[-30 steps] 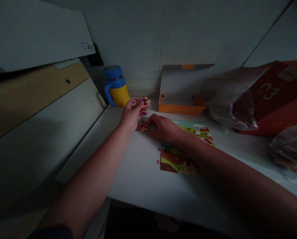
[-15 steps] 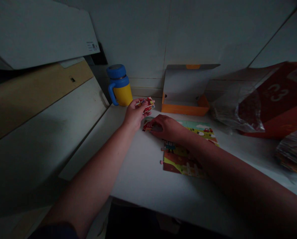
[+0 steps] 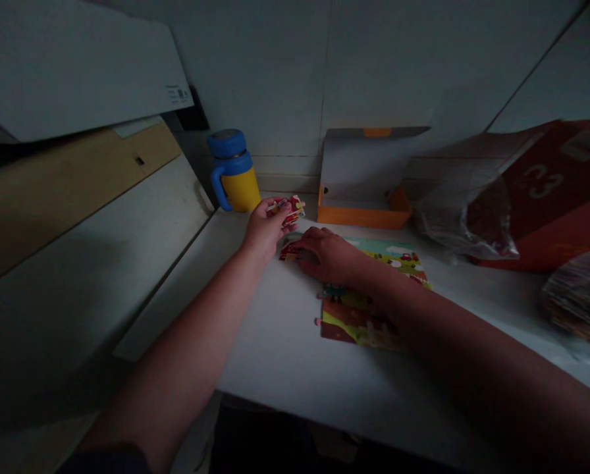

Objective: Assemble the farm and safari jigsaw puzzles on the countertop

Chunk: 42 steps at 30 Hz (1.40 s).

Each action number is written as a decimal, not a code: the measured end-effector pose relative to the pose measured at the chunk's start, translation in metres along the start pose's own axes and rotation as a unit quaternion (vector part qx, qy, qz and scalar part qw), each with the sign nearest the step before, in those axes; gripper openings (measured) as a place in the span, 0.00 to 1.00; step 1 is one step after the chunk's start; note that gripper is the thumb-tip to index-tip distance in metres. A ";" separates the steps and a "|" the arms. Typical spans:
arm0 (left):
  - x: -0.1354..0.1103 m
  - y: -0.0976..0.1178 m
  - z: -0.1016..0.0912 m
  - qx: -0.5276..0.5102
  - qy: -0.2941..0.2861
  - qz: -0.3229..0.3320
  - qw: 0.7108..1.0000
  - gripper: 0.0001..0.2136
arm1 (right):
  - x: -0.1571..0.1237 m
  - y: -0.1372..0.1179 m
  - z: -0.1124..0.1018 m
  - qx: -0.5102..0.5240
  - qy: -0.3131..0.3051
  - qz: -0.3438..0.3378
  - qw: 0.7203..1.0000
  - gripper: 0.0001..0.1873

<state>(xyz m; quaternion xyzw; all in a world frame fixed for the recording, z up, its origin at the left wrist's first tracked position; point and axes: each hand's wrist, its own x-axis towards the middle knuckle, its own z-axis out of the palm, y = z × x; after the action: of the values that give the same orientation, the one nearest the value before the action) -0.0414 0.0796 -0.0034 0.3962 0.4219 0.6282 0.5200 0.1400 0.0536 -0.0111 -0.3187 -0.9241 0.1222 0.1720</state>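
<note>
Left hand (image 3: pixel 264 227) clamps loose pieces (image 3: pixel 294 212), likely keeping them together. Right hand (image 3: pixel 332 255) curls at a red piece (image 3: pixel 289 251), upper-left side of the puzzle (image 3: pixel 351 329) on the table (image 3: pixel 270 349); cannot tell whether fingers pinch.

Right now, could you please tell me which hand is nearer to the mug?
Left. The left hand, holding puzzle pieces, is just in front of the mug, to its right; the right hand is farther away, at the upper left of the puzzle.
</note>
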 end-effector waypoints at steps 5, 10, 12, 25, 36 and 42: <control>0.001 -0.004 -0.001 0.017 0.001 0.000 1.000 0.12 | 0.002 0.010 -0.013 0.084 0.121 0.176 0.973 0.09; -0.006 -0.010 0.005 0.047 -0.049 0.004 0.998 0.13 | 0.003 0.027 -0.018 0.215 0.222 0.251 0.918 0.19; -0.010 -0.012 0.008 0.061 -0.071 0.002 0.996 0.15 | 0.004 0.031 -0.017 0.276 0.221 0.245 0.903 0.20; -0.007 -0.012 0.007 0.011 -0.091 -0.034 0.995 0.18 | 0.006 0.034 -0.021 0.521 0.206 0.320 0.764 0.12; -0.007 -0.013 0.006 0.016 -0.094 -0.020 0.995 0.16 | 0.006 0.036 -0.016 0.487 0.173 0.280 0.809 0.16; -0.005 -0.010 0.006 0.015 -0.052 -0.003 0.999 0.14 | 0.004 0.044 -0.014 0.398 0.194 0.271 0.855 0.16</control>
<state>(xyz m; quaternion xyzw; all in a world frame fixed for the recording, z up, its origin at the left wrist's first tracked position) -0.0317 0.0767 -0.0111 0.4346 0.4053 0.5988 0.5369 0.1668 0.0910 -0.0124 -0.4782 -0.6212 0.4568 0.4204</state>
